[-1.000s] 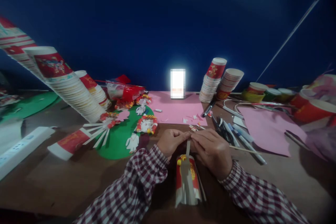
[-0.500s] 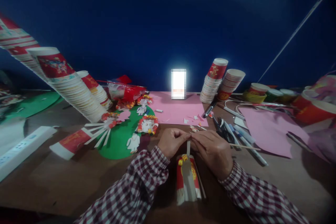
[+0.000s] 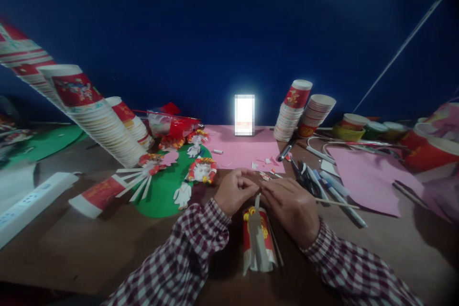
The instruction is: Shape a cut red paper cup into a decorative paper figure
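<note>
A red paper cup (image 3: 247,241) with yellow patterns lies on its side near me, its sides cut into strips. One pale paper strip (image 3: 257,201) runs up from it to the fingertips of both hands. My left hand (image 3: 235,192) is closed, thumb and forefinger pinching at the strip's upper end. Opposite it, my right hand (image 3: 292,205) bends over the same end, fingers pressed together and touching it. The exact grip of the right fingertips is partly hidden. Further thin strips (image 3: 276,244) stick out along the cup's right side.
Leaning stacks of paper cups (image 3: 103,119) stand at left, others (image 3: 292,110) at back right. A green sheet (image 3: 158,201) bears paper cutouts. Scissors (image 3: 311,179) and pens lie right, beside pink paper (image 3: 369,181). A power strip (image 3: 39,201) is far left; a glowing pixelated screen (image 3: 244,114) stands behind.
The cup has shifted slightly up and right. My left hand's fingers have lifted and opened a little above the pinch; the right hand stays nearly in place.
</note>
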A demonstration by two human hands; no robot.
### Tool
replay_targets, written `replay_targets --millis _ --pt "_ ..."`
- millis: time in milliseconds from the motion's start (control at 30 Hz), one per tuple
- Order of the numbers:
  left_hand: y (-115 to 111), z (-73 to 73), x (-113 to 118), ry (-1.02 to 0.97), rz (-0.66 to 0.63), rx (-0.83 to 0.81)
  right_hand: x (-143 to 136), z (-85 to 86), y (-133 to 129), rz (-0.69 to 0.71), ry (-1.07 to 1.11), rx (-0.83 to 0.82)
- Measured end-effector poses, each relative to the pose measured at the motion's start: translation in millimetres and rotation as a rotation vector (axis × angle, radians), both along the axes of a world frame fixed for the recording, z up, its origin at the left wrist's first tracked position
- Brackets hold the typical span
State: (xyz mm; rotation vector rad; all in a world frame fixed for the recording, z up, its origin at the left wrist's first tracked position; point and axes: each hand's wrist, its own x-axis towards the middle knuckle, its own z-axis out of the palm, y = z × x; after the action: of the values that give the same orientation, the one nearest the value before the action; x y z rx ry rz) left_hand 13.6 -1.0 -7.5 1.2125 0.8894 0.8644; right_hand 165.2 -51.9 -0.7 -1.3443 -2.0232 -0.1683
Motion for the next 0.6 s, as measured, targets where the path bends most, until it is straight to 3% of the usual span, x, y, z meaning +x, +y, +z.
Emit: replay_targets --millis 333,600 --pt "-0.1 2.0 -0.9 -0.073 -0.023 -0.036 0.3 1.2 -3.2 0.029 -0.050 -0.018" --pt "-1.5 5.8 0.2 -0.137 -0.043 -0.208 3.5 8.7 -2.1 0.032 -0.019 -0.026"
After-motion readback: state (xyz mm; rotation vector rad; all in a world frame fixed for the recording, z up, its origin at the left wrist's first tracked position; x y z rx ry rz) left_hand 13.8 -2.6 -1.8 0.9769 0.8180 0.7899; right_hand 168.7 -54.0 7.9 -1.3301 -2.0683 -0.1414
